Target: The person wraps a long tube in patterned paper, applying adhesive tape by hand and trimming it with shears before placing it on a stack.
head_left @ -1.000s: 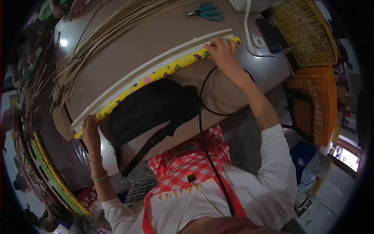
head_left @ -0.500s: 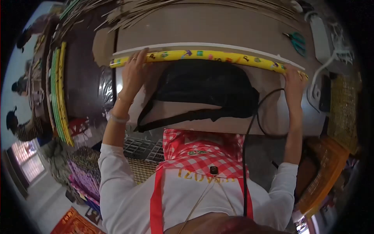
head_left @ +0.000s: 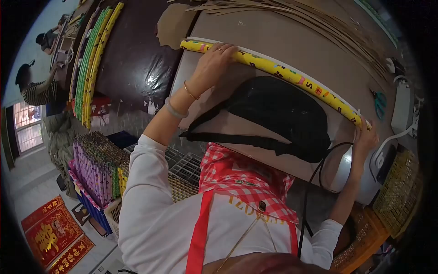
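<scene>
hands (head_left: 215,64) on yellow roll (head_left: 297,78), black bag (head_left: 279,112) beside

The roll (head_left: 288,76) was yellow, scattered with pink, green, red and dark motifs. The bag (head_left: 283,112) was black, the apron (head_left: 248,171) red-and-white checked with red straps (head_left: 199,233), the shirt (head_left: 169,205) white with yellow-gold lettering (head_left: 248,210). The scissors (head_left: 379,105) had teal handles; the strips (head_left: 303,17) were tan; the banner (head_left: 54,233) was red with gold characters.

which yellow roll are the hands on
The yellow roll just beyond the black bag: left hand and right hand both hold it. The other yellow rolls lie beside green rolls at image left.
</scene>
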A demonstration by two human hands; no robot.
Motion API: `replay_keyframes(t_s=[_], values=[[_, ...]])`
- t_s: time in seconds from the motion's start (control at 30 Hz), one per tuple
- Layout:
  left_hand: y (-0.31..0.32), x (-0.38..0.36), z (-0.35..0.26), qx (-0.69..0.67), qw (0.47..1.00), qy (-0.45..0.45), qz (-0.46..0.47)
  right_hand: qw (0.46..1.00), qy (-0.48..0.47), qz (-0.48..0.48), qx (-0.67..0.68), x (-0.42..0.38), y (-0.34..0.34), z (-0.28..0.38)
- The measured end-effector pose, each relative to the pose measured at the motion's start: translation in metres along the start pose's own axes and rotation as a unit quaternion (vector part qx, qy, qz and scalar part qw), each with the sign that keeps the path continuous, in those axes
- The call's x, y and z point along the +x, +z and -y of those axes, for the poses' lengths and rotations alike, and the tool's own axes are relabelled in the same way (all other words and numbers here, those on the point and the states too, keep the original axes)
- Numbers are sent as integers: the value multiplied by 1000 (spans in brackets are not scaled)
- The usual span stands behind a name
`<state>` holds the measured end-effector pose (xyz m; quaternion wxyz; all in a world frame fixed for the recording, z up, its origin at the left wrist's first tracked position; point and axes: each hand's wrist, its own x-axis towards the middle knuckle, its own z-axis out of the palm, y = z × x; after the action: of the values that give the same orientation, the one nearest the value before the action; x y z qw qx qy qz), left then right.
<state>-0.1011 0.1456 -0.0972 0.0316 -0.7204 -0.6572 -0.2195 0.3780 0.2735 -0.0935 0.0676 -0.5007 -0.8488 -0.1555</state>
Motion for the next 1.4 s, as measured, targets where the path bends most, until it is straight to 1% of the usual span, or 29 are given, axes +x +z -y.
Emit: replay_keyframes(t_s=[0.03, 0.07, 0.13, 0.17, 0.2, 0.23, 0.3, 0.33, 0.37, 0.4, 0.43, 0.57, 0.63, 0.7, 0.77, 0.83, 0.9, 0.93, 1.0, 1.03, 1.1, 1.13, 1.2, 1.23, 1.27, 1.3, 1.33, 1.37, 1.4], values=[[1, -1, 2, -1, 1000, 0, 0, 999, -5, -29, -14, -2, 0, 0], [0, -2, 2, 3, 1000, 10, -1, 999, -3, -28, -16, -4, 1, 0], [0, -1, 1, 15, 1000, 14, -2, 1000, 7, 11, -13, -4, 3, -2], [-1, -1, 0, 19, 1000, 9, -2, 998, -15, -5, 65, -6, 6, -6], [-3, 0, -3, 37, 999, -15, 24, 998, 13, 39, 43, -2, 6, -3], [-2, 1, 6, 78, 997, 28, 10, 995, 46, 86, 17, 1, 1, 1], [-3, 6, 2, 72, 997, 22, 24, 999, 9, 34, -10, 1, -7, 6], [-6, 7, 4, 69, 996, 37, 35, 1000, 14, 0, -15, -1, -1, 5], [-9, 9, 0, 109, 992, 43, 48, 999, 17, -38, -17, -4, 6, 5], [-10, 9, 0, 86, 995, 43, 37, 997, 37, -57, 19, -4, 5, 9], [-11, 10, -3, 105, 993, 41, 48, 994, 55, -79, 56, -6, 5, 12], [-13, 10, 0, 118, 989, 50, 74, 994, 53, -85, 48, -12, 7, 12], [-12, 10, 2, 130, 986, 87, 60, 994, 57, -74, 49, -11, 5, 13], [-13, 11, -6, 107, 991, 11, 84, 995, 62, -62, 51, -12, 6, 14], [-7, 8, 4, 120, 990, 28, 71, 995, 49, -68, 61, -12, 12, 12], [-6, 7, 5, 105, 990, 2, 89, 994, 59, -48, 79, -11, 17, 7], [-2, 13, 2, 112, 991, 26, 68, 995, 43, -37, 83, -7, 20, 3], [2, 13, 6, 91, 993, 33, 68, 995, 48, -41, 81, -2, 23, -1], [-1, 19, 3, 40, 996, 56, 54, 998, 12, -31, 49, 6, 27, -7], [-2, 20, 4, 43, 996, 58, 51, 998, 13, -35, 49, 8, 27, -11], [-4, 22, 8, 46, 985, -51, 157, 999, -38, -29, 15, 13, 17, -18], [-7, 23, 10, 50, 985, -51, 155, 999, -39, -33, 17, 14, 11, -22], [-21, 31, 2, -4, 992, 103, 74, 995, -22, -56, 75, 17, -3, -28], [-26, 33, 5, 3, 992, 88, 89, 995, -23, -55, 78, 19, -13, -32], [-34, 38, 7, 5, 992, 87, 92, 994, -52, -56, 84, 22, -25, -38], [-43, 44, 9, -31, 986, 97, 131, 991, -80, -58, 88, 25, -36, -44], [-48, 50, 14, -67, 978, 106, 169, 985, -108, -22, 129, 31, -41, -52], [-51, 55, 18, -89, 969, 83, 213, 986, -108, -23, 128, 34, -51, -51], [-51, 52, 19, -88, 970, 84, 211, 977, -76, 123, 157, 40, -59, -47]])
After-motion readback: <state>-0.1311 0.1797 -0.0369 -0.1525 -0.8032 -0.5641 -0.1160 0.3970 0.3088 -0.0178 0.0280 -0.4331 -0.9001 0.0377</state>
